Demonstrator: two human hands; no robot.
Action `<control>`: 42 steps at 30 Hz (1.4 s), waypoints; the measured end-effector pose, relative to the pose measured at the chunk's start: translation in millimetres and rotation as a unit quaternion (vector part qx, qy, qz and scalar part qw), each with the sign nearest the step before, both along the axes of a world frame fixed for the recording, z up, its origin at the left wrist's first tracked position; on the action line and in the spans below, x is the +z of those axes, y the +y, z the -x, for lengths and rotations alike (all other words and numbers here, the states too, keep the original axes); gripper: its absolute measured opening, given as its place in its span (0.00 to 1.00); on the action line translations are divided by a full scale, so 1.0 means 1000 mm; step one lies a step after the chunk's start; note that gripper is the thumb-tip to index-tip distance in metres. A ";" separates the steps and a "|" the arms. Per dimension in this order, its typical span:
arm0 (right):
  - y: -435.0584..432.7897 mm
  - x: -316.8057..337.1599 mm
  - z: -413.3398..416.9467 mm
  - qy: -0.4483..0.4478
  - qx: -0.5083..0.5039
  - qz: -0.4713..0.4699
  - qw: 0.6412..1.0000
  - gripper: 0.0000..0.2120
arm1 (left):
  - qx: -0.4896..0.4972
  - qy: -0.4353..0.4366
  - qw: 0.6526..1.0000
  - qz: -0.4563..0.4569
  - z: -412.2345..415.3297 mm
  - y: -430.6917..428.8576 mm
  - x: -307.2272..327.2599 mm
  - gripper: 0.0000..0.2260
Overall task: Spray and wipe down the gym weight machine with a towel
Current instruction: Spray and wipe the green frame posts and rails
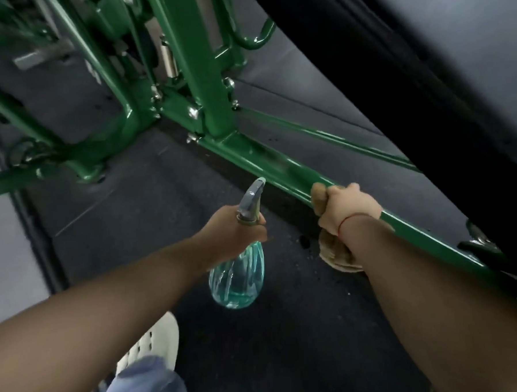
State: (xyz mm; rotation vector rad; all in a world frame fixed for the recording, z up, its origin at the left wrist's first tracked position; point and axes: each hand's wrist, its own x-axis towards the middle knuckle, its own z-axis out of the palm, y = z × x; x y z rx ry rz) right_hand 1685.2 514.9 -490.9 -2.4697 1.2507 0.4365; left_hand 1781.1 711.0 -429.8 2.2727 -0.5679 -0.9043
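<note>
Weight machine [215, 78], a green painted steel frame with bolted joints, fills the upper left and runs down toward the lower right as a low rail [264, 162] just above the dark floor [288, 329]. The right hand [347, 206] is closed around this rail, with a tan towel [335, 251] bunched between the palm and the metal. One end of the towel pokes out above the knuckles against the rail's near edge, and the rest hangs below the wrist, on the near side of the rail. A thin red thread [351, 219] circles that wrist.

The left hand [238, 230] is just left of the rail and apart from it, its fingers wrapped around the neck of a spray bottle [240, 280]. The bottle's clear, ribbed body holds blue-green liquid and hangs below the fist. Its grey spray head [251, 202] rises above the hand and points up toward the rail, with the tip close to the green metal but not touching it.

A broad dark padded surface [393, 54] crosses the upper right, above the rail. At the bottom, a white perforated shoe [151, 345] and a pale blue trouser leg [144, 387] show on the floor.
</note>
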 end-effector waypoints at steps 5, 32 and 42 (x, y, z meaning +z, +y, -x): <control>0.002 0.018 0.015 0.025 0.012 0.003 1.000 0.22 | 0.009 0.001 1.000 -0.006 0.030 -0.004 0.018 0.09; 0.116 0.065 -0.080 -0.161 0.173 -0.100 0.967 0.28 | 0.245 0.028 0.954 0.170 0.010 0.130 0.057 0.09; 0.230 0.073 -0.188 -0.311 0.077 -0.471 0.822 0.25 | 0.321 -0.041 0.929 0.177 -0.018 0.236 0.075 0.06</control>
